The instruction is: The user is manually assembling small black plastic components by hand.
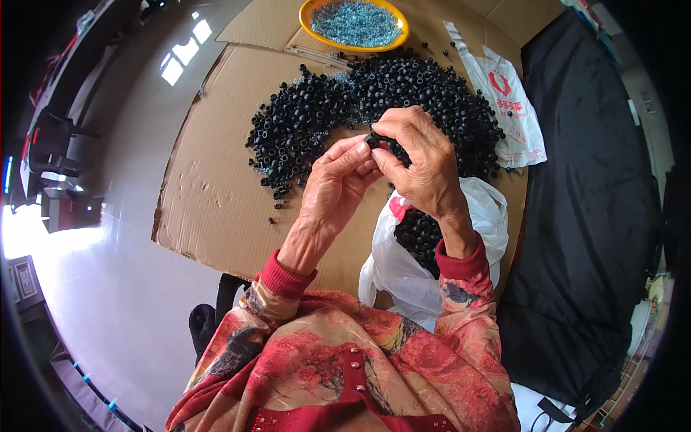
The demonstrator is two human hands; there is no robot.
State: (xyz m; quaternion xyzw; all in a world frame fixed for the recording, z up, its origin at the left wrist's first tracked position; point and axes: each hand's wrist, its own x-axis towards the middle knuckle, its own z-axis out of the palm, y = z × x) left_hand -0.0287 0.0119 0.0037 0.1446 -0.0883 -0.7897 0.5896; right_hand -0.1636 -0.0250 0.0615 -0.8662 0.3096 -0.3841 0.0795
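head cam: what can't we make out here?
- Black part pinched between left hand and right hand: mostly covered by fingers, shape unclear.
- White bag of black pieces: right forearm hides much of its contents.
- Orange bowl: top cut off by the frame edge; its blue-grey pieces too small to identify.
- Black pile: near part hidden behind the hands.
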